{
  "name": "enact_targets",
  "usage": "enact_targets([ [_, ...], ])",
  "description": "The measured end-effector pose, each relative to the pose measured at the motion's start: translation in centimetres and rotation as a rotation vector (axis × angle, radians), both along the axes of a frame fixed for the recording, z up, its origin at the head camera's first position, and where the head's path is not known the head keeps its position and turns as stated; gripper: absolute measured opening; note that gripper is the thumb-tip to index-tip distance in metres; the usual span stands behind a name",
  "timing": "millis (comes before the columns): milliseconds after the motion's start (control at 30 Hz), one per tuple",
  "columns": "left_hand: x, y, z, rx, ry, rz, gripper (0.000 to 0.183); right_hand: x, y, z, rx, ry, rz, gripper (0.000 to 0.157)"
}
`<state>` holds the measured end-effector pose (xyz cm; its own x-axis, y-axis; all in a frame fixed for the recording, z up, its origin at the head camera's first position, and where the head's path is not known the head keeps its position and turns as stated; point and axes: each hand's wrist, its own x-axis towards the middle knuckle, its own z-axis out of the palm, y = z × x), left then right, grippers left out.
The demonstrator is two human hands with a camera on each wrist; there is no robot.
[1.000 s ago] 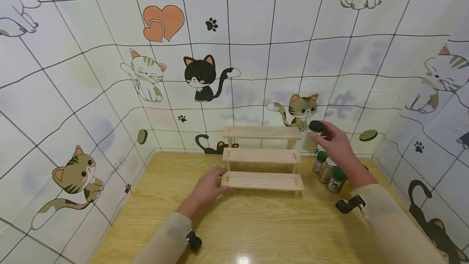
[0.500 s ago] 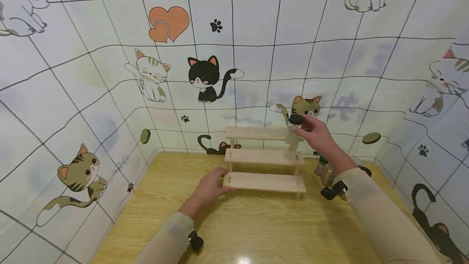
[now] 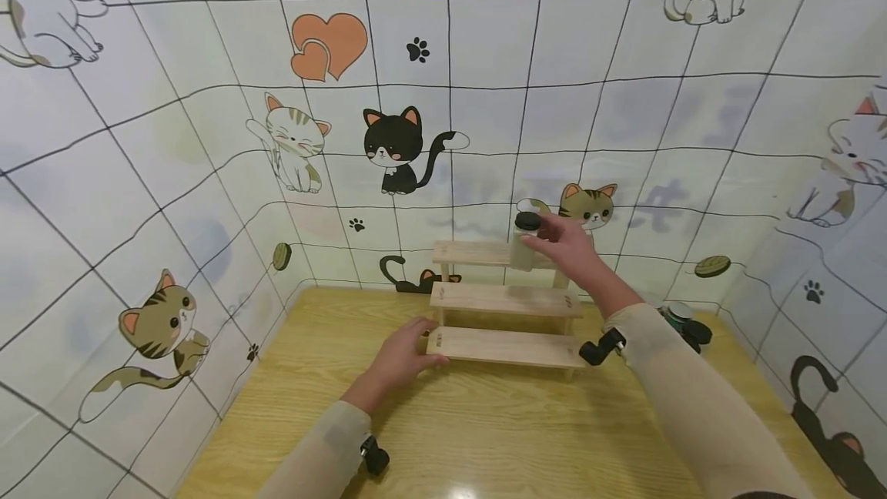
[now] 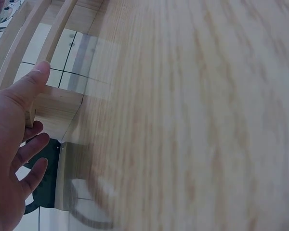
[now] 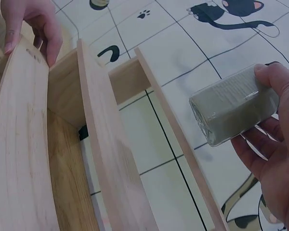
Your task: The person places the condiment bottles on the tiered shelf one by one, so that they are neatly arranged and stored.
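Observation:
My right hand (image 3: 571,249) holds a clear, square-sided spice jar (image 5: 236,103) with a black lid (image 3: 528,221); something pale greyish shows inside it. In the head view the jar overlaps the top board of a three-tier wooden shelf rack (image 3: 506,299). The right wrist view has the jar tilted on its side beside that top board, thumb on one side and fingers on the other. At the rack's lower left, my left hand (image 3: 398,360) grips the end of the lowest board, its thumb at the front edge and fingers at the back edge.
Several spice jars (image 3: 682,318) stand on the wooden table (image 3: 443,422) right of the rack, partly hidden by my right sleeve. A white wall covering (image 3: 485,122) with black grid lines and cartoon cats rises behind the rack and at both sides.
My right hand has carried the jar leftward, from beside the rack to in front of its top board. The left hand stays at the lowest board. The head view has shifted slightly.

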<state>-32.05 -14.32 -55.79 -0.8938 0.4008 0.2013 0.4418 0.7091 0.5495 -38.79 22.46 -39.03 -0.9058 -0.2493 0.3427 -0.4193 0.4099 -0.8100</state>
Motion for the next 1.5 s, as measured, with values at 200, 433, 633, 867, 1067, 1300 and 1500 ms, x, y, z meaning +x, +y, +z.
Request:
enact_targets([
  [200, -0.3, -0.1, -0.4, -0.004, -0.008, 0.007, 0.079, -0.8, -2.3, 0.6, -0.003, -0.024, 0.044, 0.055],
  [433, -0.5, -0.1, -0.7, -0.004, -0.011, 0.007, 0.078, -2.4, -4.9, 0.5, -0.080, -0.050, 0.099, 0.050],
  [633, -0.4, -0.1, -0.6, 0.009, -0.022, 0.016, 0.078, -3.6, -7.2, 0.2, -0.095, -0.023, 0.124, 0.049],
  [867, -0.5, -0.1, -0.7, 0.016, -0.022, 0.014, 0.080, -4.7, -9.4, -0.8, -0.123, -0.006, 0.112, 0.048],
  [1067, -0.5, -0.1, -0.8, 0.002, -0.015, 0.019, 0.081, -4.9, -10.5, -1.6, -0.154, -0.027, 0.111, 0.046],
  [1300, -0.5, 0.1, -0.8, 0.008, -0.018, 0.016, 0.081, -4.8, -11.1, -2.2, -0.114, -0.028, 0.150, 0.052],
  [1500, -0.5, -0.1, -0.9, 0.005, -0.030, 0.029, 0.080, -5.2, -11.3, -2.8, -0.124, -0.016, 0.154, 0.054],
])
